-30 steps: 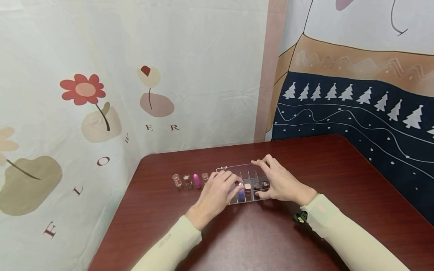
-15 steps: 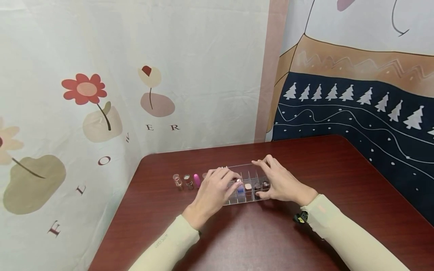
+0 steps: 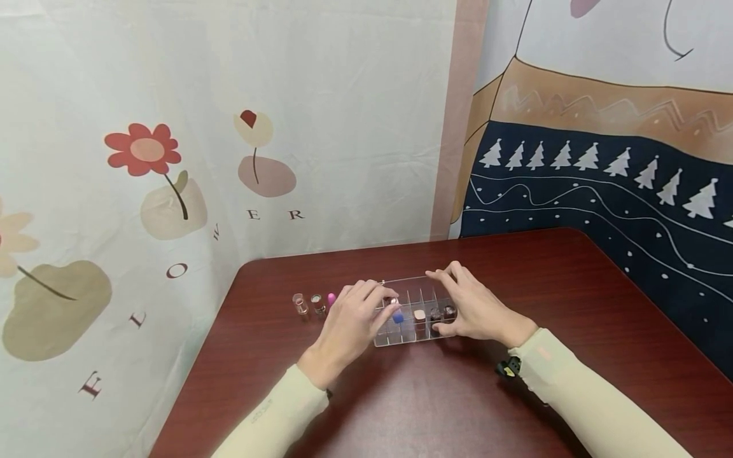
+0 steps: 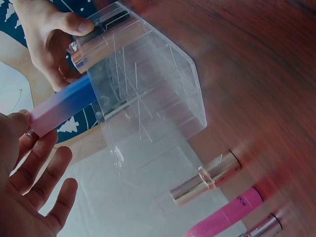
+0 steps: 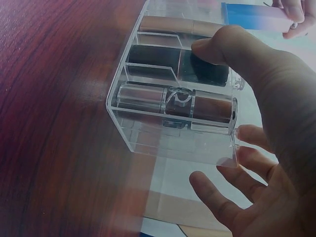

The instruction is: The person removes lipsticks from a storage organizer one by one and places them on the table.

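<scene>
- Blue-and-pink lipstick tube (image 4: pixel 64 106), slanted from my left hand (image 3: pixel 349 318), its blue end at the open top of a clear acrylic organizer (image 3: pixel 390 338). I cannot tell whether that end is inside a compartment.
- My left thumb and forefinger are clamped on the tube's pink end; the other fingers are spread apart below it.
- My right hand (image 3: pixel 475 305) grips the organizer's right end, thumb on the near side, fingers reaching to the far side.
- At my right thumb, a black lipstick tube (image 5: pixel 153 64) fills one compartment, between a rose-gold tube (image 5: pixel 168 23) on my left hand's side and a clear-and-brown tube (image 5: pixel 212 106) on the other.
- Past my left hand's knuckles, a gold tube (image 4: pixel 222 167) and a magenta tube (image 4: pixel 227 212) stand on the reddish-brown table (image 3: pixel 412 401); farther left are two clear-topped tubes (image 3: pixel 300 305).
- Behind my right wrist, a black band (image 3: pixel 508 367) meets my pale sleeve (image 3: pixel 590 388).
- Beyond both hands hangs a flower-print curtain (image 3: pixel 355 127).
</scene>
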The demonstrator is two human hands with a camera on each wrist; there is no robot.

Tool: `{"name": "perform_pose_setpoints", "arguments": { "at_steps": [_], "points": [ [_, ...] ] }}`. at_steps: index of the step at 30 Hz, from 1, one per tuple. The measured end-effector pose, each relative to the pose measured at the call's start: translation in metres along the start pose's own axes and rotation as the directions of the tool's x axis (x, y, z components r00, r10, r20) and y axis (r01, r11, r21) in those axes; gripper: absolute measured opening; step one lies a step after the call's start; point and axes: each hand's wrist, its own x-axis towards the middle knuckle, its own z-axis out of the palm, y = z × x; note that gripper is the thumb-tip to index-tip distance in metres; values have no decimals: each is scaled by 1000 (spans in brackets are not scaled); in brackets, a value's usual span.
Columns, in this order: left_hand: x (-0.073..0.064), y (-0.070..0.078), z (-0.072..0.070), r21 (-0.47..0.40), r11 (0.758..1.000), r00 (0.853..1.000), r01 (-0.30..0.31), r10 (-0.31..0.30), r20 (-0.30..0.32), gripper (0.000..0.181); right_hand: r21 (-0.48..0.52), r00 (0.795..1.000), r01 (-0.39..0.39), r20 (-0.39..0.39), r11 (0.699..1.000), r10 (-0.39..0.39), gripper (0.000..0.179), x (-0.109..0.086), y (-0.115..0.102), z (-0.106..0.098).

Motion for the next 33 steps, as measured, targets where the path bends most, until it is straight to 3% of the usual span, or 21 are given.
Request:
{"name": "perform_pose_setpoints", "arguments": {
  "at_steps": [9, 20, 33],
  "points": [
    [-4, -7, -10, -34, 999, 999, 20, -21, -31, 25, 12, 999, -30, 28, 999, 30, 110, -1, -1, 0],
    [-12, -20, -23, -99, 993, 994, 60, -68, -82, 30, -2, 1000, -5, 3, 1000, 5, 107, 0, 0, 0],
    [-28, -40, -34, -77, 991, 987, 109, -117, -110, 27, -7, 1000, -13, 18, 1000, 13, 108, 2, -1, -1]
  ]
}}
